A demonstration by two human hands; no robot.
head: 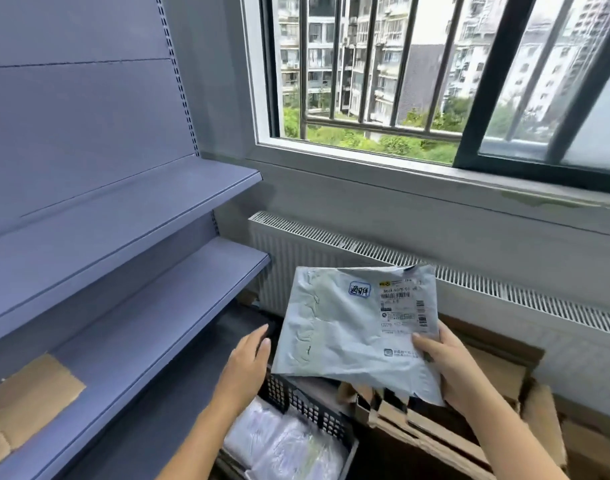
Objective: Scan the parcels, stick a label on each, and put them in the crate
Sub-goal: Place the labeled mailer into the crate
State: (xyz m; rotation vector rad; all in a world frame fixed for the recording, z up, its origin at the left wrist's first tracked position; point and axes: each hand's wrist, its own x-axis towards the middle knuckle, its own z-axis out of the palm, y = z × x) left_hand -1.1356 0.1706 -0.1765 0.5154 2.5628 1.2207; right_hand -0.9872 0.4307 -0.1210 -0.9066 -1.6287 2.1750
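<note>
Right of our empty, straight-fingered left hand (248,362), our right hand (449,368) pinches the parcel (348,327) by its corner (soft, light, slippery, we judge); gripping both edges seems safer.

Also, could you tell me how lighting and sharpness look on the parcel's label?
Head view: soft window daylight, no glare; the grey parcel in the right hand is sharp, but its label print is too fine to read; the left hand looks slightly blurred.
</note>
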